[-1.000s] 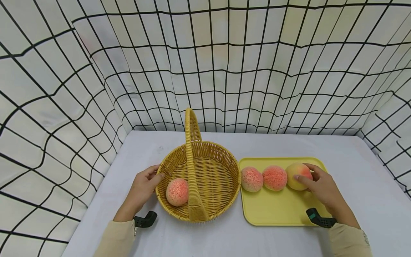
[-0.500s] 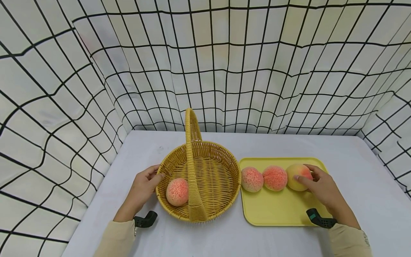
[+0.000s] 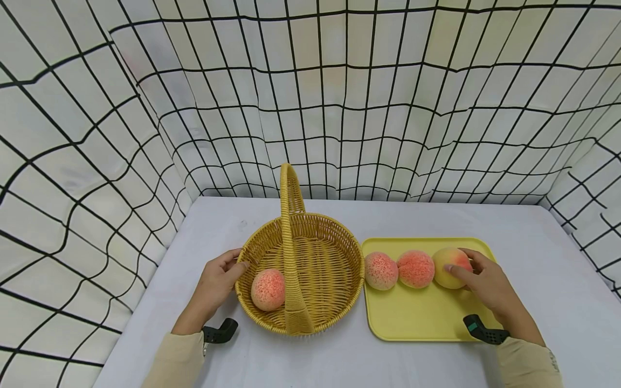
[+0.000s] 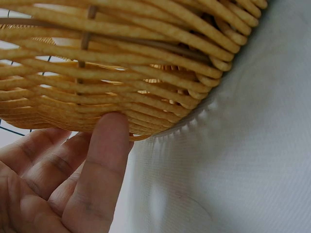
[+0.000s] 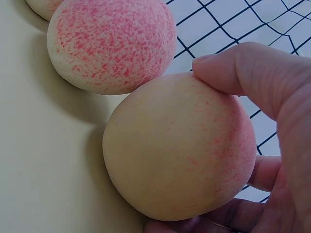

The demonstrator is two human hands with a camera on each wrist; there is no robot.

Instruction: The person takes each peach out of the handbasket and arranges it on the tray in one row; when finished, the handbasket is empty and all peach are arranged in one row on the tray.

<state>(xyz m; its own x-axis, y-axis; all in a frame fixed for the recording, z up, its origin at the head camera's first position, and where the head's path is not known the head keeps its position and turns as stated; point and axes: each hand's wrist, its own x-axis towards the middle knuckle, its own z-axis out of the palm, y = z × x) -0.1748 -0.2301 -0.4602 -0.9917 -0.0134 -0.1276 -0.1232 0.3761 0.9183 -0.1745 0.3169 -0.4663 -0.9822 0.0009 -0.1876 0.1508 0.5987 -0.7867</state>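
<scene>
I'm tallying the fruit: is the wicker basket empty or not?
Not empty: in the head view, one speckled peach lies inside the wicker basket, left of its handle; bare weave shows on the right.

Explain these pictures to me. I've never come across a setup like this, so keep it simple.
Nothing here is a machine: you see a person's bare left hand and right hand. The wide picture comes from a camera worn on the head, looking forward and down; each close-up comes from a camera worn on one wrist. On the white-covered table stands a wicker basket with one peach inside. To its right lies a yellow tray, where two red-speckled peaches sit side by side. The left hand holds the basket's edge; the right holds a yellower peach at the row's end.
</scene>
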